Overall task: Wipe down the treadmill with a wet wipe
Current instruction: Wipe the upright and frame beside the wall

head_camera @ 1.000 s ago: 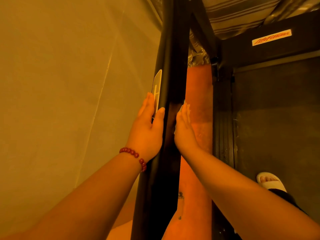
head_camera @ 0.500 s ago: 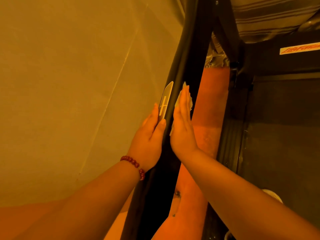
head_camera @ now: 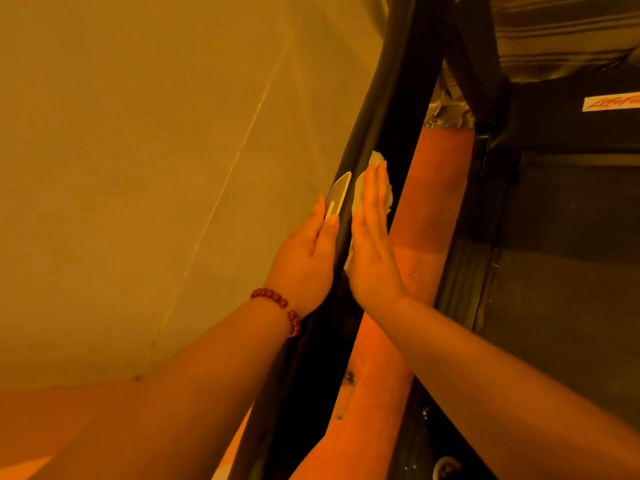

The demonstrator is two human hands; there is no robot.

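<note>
The treadmill's black handrail (head_camera: 377, 126) runs diagonally from the lower middle to the top right. My right hand (head_camera: 372, 244) lies flat against its right side, fingers straight, pressing a pale wet wipe (head_camera: 375, 161) onto the bar; the wipe's edge shows past my fingertips. My left hand (head_camera: 304, 258), with a red bead bracelet at the wrist, rests on the left side of the bar, thumb by a silver sensor plate (head_camera: 337, 195). The dark treadmill belt (head_camera: 571, 271) is at the right.
A plain wall (head_camera: 138, 168) fills the left half, close to the rail. An orange floor strip (head_camera: 433, 216) runs between rail and treadmill deck. A label (head_camera: 613, 102) sits on the motor cover at top right. A sandalled foot (head_camera: 446, 469) shows at the bottom.
My right hand has slid up along the handrail with the wipe, which now shows beyond the fingertips. My left hand has stayed by the sensor plate. The view has shifted left.
</note>
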